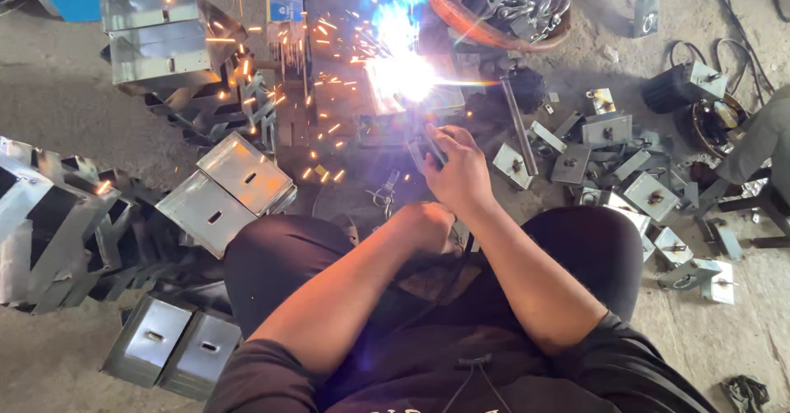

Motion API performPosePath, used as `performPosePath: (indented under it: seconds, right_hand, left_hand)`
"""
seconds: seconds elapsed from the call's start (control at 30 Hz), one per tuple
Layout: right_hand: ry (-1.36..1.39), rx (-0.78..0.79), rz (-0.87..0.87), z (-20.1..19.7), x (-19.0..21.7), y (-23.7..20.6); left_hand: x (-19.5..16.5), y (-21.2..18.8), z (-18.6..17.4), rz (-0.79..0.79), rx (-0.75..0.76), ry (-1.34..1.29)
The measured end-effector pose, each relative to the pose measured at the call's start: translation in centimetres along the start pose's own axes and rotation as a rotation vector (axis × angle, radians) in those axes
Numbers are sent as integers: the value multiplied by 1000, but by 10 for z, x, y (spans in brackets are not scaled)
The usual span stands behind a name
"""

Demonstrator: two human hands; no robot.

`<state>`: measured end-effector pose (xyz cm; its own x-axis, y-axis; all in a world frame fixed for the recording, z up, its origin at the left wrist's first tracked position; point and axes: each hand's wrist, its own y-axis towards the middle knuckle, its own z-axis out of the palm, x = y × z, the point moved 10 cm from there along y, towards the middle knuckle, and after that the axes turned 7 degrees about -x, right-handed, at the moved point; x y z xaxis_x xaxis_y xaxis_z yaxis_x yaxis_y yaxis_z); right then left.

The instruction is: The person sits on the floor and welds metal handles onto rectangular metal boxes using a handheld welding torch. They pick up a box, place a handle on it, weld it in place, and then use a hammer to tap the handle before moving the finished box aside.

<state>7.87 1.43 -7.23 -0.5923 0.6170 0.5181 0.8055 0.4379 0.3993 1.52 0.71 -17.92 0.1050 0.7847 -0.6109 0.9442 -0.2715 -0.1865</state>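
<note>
White sparks [403,71] blaze just ahead of my right hand [457,170], fingers clamped on a dark welding handle [429,151]. My left hand [424,224] rests fisted on my knee, beside folded steel boxes [226,191].

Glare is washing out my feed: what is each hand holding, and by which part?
The right hand grips a dark welding holder by its handle, tip toward the bright arc. The left hand rests fisted near the knee; whether it holds anything cannot be told.

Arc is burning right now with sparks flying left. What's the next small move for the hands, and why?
Probably hold the right hand steady on the welding holder, the left hand bracing beneath: the arc glares on the workpiece, sparks flying.
</note>
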Motion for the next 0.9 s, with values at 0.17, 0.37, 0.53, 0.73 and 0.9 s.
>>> performPosePath:
  seconds: [0.17,0.37,0.53,0.73,0.9]
  right_hand:
    - [24,-119,-156,-11,17,-4]
    - [792,-284,352,-56,-88,-4]
    - [1404,-150,802,-96,-188,-18]
    - [1857,-258,858,-198,-262,-109]
    - [1386,-580,1006,-255,-383,-189]
  left_hand:
    - [9,2,15,-15,64,-26]
    - [15,9,8,79,15,-55]
    - [47,-8,-41,-285,62,-99]
    - [46,-16,-197,-137,-834,-39]
    - [95,43,-193,-322,-416,333]
